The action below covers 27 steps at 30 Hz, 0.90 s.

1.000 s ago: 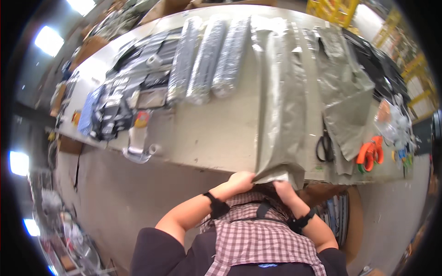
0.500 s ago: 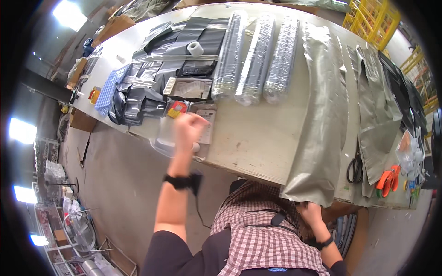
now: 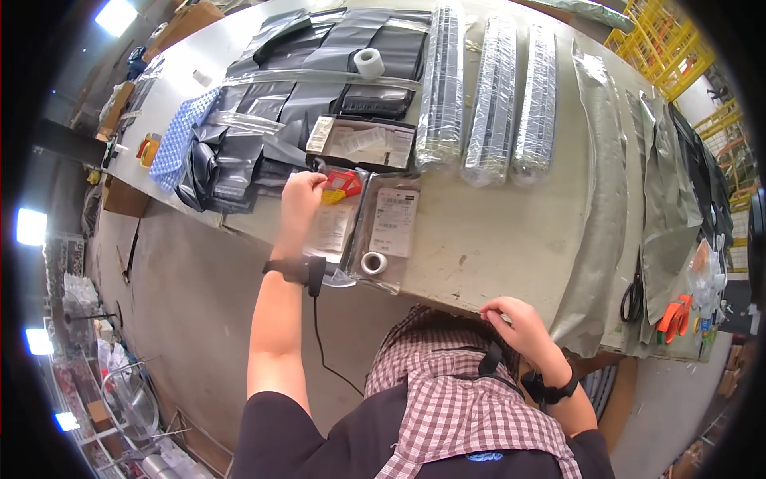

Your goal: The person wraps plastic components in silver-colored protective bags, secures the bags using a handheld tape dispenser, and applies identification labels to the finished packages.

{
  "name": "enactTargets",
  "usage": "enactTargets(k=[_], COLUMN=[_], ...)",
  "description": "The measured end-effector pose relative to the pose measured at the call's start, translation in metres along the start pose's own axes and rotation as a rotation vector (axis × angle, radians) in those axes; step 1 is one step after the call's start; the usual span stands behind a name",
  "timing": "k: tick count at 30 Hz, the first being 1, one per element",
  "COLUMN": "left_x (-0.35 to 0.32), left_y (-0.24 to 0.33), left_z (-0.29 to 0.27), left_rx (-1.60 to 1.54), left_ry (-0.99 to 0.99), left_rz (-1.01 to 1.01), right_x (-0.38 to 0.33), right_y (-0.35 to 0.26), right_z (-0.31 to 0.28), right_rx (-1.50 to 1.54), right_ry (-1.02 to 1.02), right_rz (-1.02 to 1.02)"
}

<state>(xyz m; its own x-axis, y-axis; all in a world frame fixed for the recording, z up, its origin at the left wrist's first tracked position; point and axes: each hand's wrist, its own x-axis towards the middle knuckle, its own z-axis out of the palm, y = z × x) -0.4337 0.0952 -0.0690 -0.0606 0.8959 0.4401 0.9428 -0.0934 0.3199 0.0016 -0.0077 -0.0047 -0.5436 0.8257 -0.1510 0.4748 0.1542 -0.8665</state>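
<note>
Two hands are in view, well apart, working along the near edge of the counter (image 3: pixel 511 239). At far left on the counter lies a blue-and-white checked cloth (image 3: pixel 182 136), with a heap of dark grey plastic bags (image 3: pixel 263 120) spread just beside it toward the middle.

Your left hand (image 3: pixel 302 199) is stretched out over the counter with the fingers curled; it touches a small red-and-yellow tool (image 3: pixel 341 185) at its fingertips. Whether the tool is actually gripped or only touched cannot be told from this view. The tool rests on a clear flat packet (image 3: pixel 331 227), and a second clear packet with a white label (image 3: pixel 392 223) lies just beside it, carrying a small roll of tape (image 3: pixel 373 262) at its near end. Behind these sits a shallow dark tray (image 3: pixel 363 144), and a white tape roll (image 3: pixel 369 62) rests on the dark bags beyond.

Right of the tray, three long bundles wrapped in clear film (image 3: pixel 495 104) lie side by side. Further right, a long grey-green plastic sheet (image 3: pixel 602 207) hangs over the near edge.

Your right hand (image 3: pixel 519 326) is at that near edge, fingers bent, close to the sheet's hanging end; it shows nothing held. Black-handled scissors (image 3: pixel 633 297) and an orange tool (image 3: pixel 675 315) lie at far right.
</note>
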Motion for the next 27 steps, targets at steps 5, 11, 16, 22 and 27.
enactTargets(k=[5,11,16,22,27], left_x=[-0.006,-0.006,-0.018,-0.042,-0.061], left_y=[0.0,0.01,0.113,0.078,0.008], left_z=[0.001,-0.018,-0.065,-0.066,-0.026], left_rx=[-0.275,-0.206,-1.095,-0.151,0.096], left_ry=[-0.144,-0.083,-0.609,0.073,0.132], left_rz=[-0.102,-0.036,-0.513,-0.343,-0.33], right_x=[0.033,0.055,0.095,0.077,0.055], right_y=[-0.017,-0.031,-0.052,-0.008,-0.007], right_z=[0.02,0.029,0.07,0.067,0.058], right_rx=[-0.151,-0.096,0.631,0.46,0.258], right_ry=[-0.178,-0.258,0.2,-0.049,0.147], right_rz=[-0.185,-0.19,-0.094,0.149,0.063])
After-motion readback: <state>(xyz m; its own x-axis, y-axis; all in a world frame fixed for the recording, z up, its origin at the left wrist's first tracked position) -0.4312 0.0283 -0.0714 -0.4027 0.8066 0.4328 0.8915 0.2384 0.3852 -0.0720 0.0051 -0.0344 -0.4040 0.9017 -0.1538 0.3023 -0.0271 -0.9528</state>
